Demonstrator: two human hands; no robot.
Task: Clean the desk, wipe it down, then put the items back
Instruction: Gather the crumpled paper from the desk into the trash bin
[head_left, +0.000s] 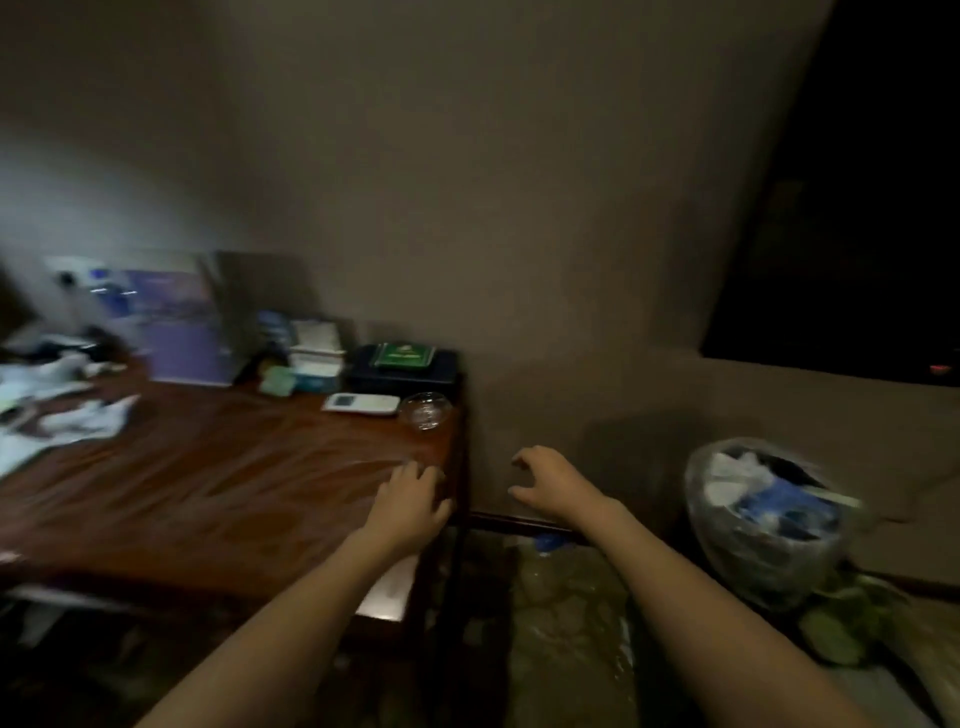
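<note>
While both hands hover empty | glass bowl (426, 410) beside remote (361, 404)

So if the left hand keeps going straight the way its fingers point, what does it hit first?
Probably the glass bowl near the desk's right edge. The left hand points up the bare wood toward it, with nothing visible between. The picture is blurred, so depth is uncertain.

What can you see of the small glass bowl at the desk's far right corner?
The glass bowl is small, round and clear, and looks empty, though blur hides detail. It stands upright on the wooden desk near its right edge, just right of a white remote and in front of a dark box. Neither hand touches it; the left hand lies nearer, on the desk.
</note>
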